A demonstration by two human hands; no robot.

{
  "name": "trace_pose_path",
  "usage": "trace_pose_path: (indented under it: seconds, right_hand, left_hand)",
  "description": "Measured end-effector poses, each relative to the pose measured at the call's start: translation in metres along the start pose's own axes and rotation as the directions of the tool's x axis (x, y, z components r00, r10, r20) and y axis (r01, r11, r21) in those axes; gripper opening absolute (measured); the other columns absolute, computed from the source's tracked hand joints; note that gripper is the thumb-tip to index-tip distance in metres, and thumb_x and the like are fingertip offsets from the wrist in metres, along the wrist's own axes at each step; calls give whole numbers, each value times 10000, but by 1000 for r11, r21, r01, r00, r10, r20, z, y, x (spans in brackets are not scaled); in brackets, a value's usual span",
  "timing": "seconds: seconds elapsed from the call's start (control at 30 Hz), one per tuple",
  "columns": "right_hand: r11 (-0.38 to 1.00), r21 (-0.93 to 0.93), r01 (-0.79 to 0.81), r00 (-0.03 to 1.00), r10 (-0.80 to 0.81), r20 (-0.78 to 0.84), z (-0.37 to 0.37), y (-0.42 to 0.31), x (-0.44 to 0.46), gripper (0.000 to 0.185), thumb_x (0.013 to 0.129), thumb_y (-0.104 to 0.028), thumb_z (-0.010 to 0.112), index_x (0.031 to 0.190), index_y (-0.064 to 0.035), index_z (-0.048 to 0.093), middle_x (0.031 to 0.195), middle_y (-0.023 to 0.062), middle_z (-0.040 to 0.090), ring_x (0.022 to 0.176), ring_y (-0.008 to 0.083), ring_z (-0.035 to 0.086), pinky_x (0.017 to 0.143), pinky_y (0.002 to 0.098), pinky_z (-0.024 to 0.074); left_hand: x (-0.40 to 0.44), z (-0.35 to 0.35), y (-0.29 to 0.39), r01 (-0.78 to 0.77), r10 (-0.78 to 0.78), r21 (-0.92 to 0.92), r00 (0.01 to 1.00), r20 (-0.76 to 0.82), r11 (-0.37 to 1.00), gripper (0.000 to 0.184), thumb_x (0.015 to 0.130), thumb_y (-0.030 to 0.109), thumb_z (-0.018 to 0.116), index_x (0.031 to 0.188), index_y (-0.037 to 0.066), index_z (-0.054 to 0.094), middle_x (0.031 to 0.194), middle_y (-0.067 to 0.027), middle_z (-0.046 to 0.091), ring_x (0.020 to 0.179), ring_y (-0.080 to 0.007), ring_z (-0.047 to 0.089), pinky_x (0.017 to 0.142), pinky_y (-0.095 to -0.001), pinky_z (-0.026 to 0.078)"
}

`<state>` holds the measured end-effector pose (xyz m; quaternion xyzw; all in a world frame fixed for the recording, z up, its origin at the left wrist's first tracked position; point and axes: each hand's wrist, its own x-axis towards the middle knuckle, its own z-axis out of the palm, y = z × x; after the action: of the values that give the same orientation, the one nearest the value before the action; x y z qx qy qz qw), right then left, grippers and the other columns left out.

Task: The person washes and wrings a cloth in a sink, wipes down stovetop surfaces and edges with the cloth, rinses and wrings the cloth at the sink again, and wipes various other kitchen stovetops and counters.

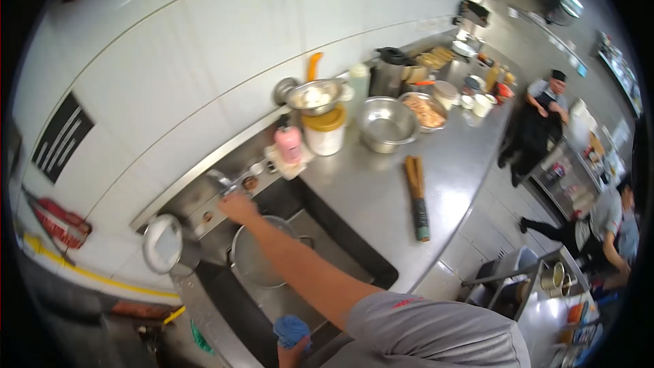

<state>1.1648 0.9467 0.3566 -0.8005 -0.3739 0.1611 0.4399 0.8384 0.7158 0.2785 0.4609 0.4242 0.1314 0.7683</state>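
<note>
**1 hand at the tap, 1 on a blue cloth, and a pot down in the sink**

OK so the right hand (238,208) is up at the metal tap (221,181), 11 o'clock from the pot (262,259). Fingers look curled there, but I can't tell if they're gripping it or just resting. Left hand (293,352) is closed around a bunched blue cloth (291,330), between 5 and 6 o'clock from the pot. My guess is that scrunching it up keeps it compact and off the wet stuff.

The pot sits low inside the dark sink (347,242), which probably makes sense for drips, and the arm crosses above it. It has 2 side handles. Greyish inside, can't tell if that's liquid or bare metal.

At 9 o'clock from the pot there's a metal container (185,257) by the sink edge with something white at its mouth. The pink bottle (289,144), between 12 and 1, is on a crumpled white cloth (296,165), maybe to catch dribbles.

Containers on the table (354,194): a metal bowl of white pieces (316,97) is parked on a yellow-lidded tub (325,140), about 1 o'clock from the pot, likely to save room. Between 1 and 2, a wide bowl (388,125) looks empty. Just beside it, toward 2 to 3 o'clock, another bowl (439,123) holds orange-pink chopped food (424,110). The wooden sticks (415,184) lie apart near the outer edge, dark end toward 6.
</note>
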Motion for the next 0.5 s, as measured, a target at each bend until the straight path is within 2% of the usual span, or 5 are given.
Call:
trace_pose_path:
  seconds: [0.1,0.17,0.27,0.47,0.5]
  right_hand:
    - [993,-107,55,998,-52,38,0,5,13,330,839,-262,465,966,8,604,1095,211,588,973,389,588,811,513,477]
    - [928,-263,264,787,-365,-497,40,63,45,252,790,-142,560,1023,-49,550,1009,221,561,827,404,582,757,493,474]
    - [998,-62,-8,951,-12,-308,-9,52,35,172,731,-152,625,854,-33,611,970,208,585,947,360,566,771,453,483]
    - [774,-593,222,877,-424,-224,37,65,34,148,708,-139,643,784,-21,597,839,188,631,789,369,624,702,480,489]
    - [865,-446,229,914,-348,-207,42,68,41,155,737,-159,644,792,-27,585,817,168,633,751,335,629,673,460,496]
  left_hand:
    - [-16,-18,5,-44,46,23,994,-96,999,351,717,88,736,1027,32,580,845,-78,636,682,-204,635,567,-318,522]
    - [-16,-43,-7,-28,37,64,990,-137,998,360,714,69,735,1035,24,577,864,-81,644,690,-206,642,560,-326,530]
    - [-31,-61,-9,-60,71,56,975,-212,997,367,718,65,728,1047,18,573,888,-87,643,721,-208,641,607,-341,540]
    - [-54,-71,9,-136,133,4,959,-251,991,392,720,50,720,1079,13,568,949,-94,632,840,-215,625,751,-350,526]
    - [-56,-71,12,-138,136,7,965,-225,990,392,720,50,720,1079,13,568,949,-94,632,840,-215,625,751,-350,526]
